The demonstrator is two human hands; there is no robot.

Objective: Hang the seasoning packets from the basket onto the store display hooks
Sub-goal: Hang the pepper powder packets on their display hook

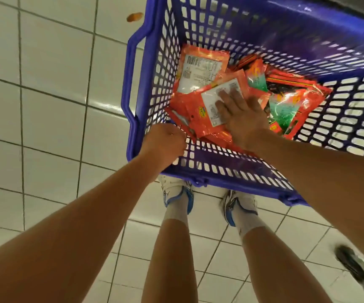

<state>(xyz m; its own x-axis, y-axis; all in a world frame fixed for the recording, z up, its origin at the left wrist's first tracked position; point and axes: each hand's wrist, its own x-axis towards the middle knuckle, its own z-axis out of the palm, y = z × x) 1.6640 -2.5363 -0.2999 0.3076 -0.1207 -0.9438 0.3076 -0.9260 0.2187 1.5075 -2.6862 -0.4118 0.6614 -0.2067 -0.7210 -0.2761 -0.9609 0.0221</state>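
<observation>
While the left hand [164, 142] grips the basket [133, 88] rim, right hand [239, 112] fingers spread flat on light, slippery seasoning packets [200, 99] (centre frame); pinch a top edge

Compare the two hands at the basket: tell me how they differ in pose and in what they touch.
The left hand is curled at the blue basket's near corner rim; the right hand is spread flat inside it. The left hand touches only the basket, as far as shows; the right hand rests on a seasoning packet lying label side up. Both are bare and reach down from above.
</observation>
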